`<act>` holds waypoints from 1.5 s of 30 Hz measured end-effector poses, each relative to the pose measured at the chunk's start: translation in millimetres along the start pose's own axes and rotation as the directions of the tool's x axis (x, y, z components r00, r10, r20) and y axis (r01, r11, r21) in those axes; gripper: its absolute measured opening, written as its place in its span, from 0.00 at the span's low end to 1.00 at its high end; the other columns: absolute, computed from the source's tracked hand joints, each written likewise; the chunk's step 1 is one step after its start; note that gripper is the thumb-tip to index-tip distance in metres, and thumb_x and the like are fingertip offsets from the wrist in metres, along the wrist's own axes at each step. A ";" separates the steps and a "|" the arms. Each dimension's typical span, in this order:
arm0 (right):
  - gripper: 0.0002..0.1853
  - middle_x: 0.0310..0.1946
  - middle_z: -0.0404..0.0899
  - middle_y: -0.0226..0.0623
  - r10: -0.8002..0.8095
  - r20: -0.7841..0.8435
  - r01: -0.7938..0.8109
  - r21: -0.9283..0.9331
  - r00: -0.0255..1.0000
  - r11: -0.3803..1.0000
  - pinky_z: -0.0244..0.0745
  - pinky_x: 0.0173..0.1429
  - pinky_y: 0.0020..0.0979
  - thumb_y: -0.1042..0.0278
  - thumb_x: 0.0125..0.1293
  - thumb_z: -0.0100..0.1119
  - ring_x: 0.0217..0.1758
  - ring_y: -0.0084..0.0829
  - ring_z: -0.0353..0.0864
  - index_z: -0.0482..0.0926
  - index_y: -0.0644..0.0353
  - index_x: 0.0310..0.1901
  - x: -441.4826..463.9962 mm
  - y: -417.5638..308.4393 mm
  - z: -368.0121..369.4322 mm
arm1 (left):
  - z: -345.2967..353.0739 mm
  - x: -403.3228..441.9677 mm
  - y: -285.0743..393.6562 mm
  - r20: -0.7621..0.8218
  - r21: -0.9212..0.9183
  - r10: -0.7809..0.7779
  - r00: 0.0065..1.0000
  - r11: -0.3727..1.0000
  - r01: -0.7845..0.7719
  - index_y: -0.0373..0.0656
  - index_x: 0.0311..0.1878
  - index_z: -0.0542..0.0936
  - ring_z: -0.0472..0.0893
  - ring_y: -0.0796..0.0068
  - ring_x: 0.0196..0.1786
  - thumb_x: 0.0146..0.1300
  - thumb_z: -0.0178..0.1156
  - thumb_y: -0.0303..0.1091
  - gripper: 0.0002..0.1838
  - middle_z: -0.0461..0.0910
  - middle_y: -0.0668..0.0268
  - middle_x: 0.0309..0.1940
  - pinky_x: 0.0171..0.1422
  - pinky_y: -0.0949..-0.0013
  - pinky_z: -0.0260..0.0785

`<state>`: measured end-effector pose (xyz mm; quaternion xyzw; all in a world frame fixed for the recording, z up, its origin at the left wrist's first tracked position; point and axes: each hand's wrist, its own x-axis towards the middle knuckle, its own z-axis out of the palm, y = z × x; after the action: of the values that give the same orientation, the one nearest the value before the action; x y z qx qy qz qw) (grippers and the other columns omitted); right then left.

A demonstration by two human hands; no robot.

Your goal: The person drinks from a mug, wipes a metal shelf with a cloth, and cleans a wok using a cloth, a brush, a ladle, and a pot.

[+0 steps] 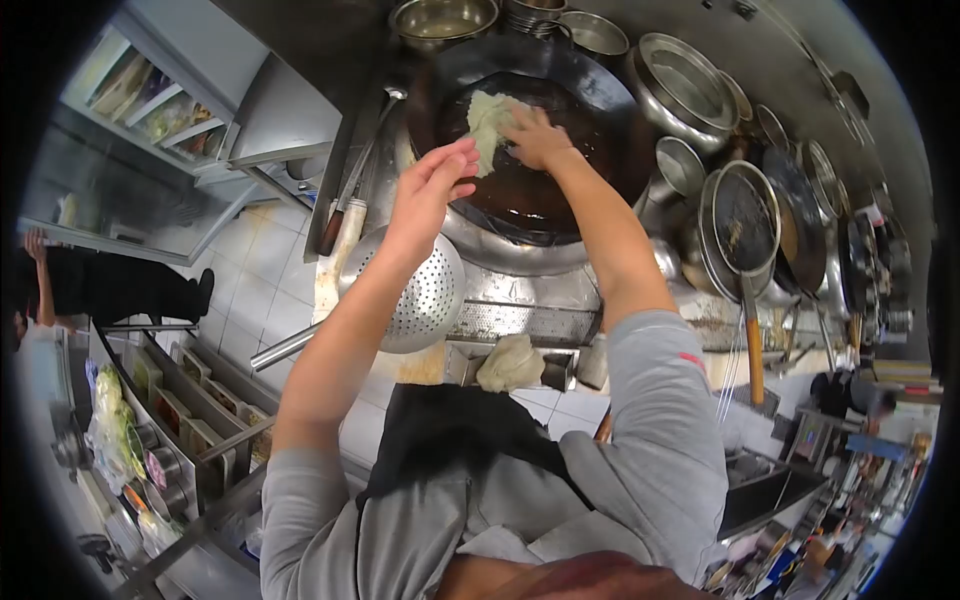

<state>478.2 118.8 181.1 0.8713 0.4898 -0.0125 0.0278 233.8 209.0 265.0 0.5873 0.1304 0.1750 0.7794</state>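
Observation:
A crumpled pale green cloth [490,120] lies against the inside of a large dark wok [610,165], over its wet, shiny bottom. My right hand [540,140] reaches into the wok from the right, its fingers spread at the cloth's right edge and touching it. Just left of the cloth is my left hand [430,190], raised at the wok's near left side, with its fingers loosely curved and slightly apart; nothing shows in them. Under my left forearm rests a perforated metal strainer [430,300]. A second pale cloth [512,365] sits bunched on the metal ledge near my waist.
Metal bowls [445,22] stand behind the wok. To the right are stacked pans and a sieve [745,220] with a wooden handle. A ladle [365,150] lies left of the wok. At the far left stands a person [120,285] in dark clothing, near ingredient trays [190,400].

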 end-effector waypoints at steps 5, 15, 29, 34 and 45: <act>0.16 0.44 0.83 0.39 0.313 0.248 -0.398 0.614 0.917 0.681 0.76 0.48 0.42 0.68 0.52 0.63 0.47 0.41 0.82 0.83 0.56 0.45 30.2 36.0 20.5 | 21.0 55.3 -35.8 -0.174 -0.242 -0.412 0.894 0.898 0.367 0.36 0.70 0.62 0.65 0.49 0.68 0.70 0.52 0.43 0.30 0.64 0.48 0.66 0.64 0.49 0.68; 0.20 0.23 0.78 0.49 0.511 -0.572 0.324 0.806 0.642 0.494 0.73 0.34 0.43 0.52 0.58 0.62 0.25 0.49 0.77 0.81 0.65 0.24 -46.7 -55.8 -18.4 | 11.1 203.6 -199.5 0.268 -0.219 -0.168 0.949 0.948 0.230 0.41 0.44 0.78 0.80 0.62 0.45 0.72 0.44 0.42 0.17 0.81 0.58 0.42 0.52 0.59 0.73; 0.25 0.54 0.74 0.50 0.042 0.020 -0.042 -0.004 0.999 0.999 0.71 0.62 0.49 0.54 0.57 0.61 0.61 0.50 0.71 0.78 0.45 0.59 -11.0 73.2 52.0 | 39.9 137.5 -64.7 -0.076 0.238 -0.516 0.853 0.822 0.518 0.39 0.70 0.64 0.62 0.46 0.70 0.67 0.58 0.40 0.31 0.59 0.48 0.71 0.65 0.49 0.66; 0.12 0.27 0.82 0.41 0.396 0.171 -0.122 0.982 0.902 -0.146 0.74 0.39 0.36 0.63 0.57 0.62 0.32 0.30 0.81 0.83 0.65 0.36 -25.2 -13.0 0.1 | 45.7 160.1 -109.0 0.124 -0.317 -0.568 0.813 0.754 0.575 0.40 0.54 0.73 0.75 0.49 0.58 0.71 0.47 0.45 0.19 0.75 0.53 0.55 0.59 0.41 0.70; 0.26 0.29 0.84 0.49 0.409 -0.414 -0.287 0.327 0.813 0.901 0.80 0.44 0.48 0.43 0.70 0.46 0.35 0.52 0.85 0.85 0.56 0.32 -25.5 37.2 -27.1 | 63.7 148.5 -94.5 -0.037 0.172 -0.167 0.985 0.970 0.171 0.35 0.49 0.81 0.82 0.65 0.43 0.62 0.63 0.41 0.19 0.83 0.57 0.44 0.48 0.64 0.74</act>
<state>496.6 79.5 210.8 0.9192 0.3068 0.1444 -0.2003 405.6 193.3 192.1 0.6379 0.2034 0.1024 0.7356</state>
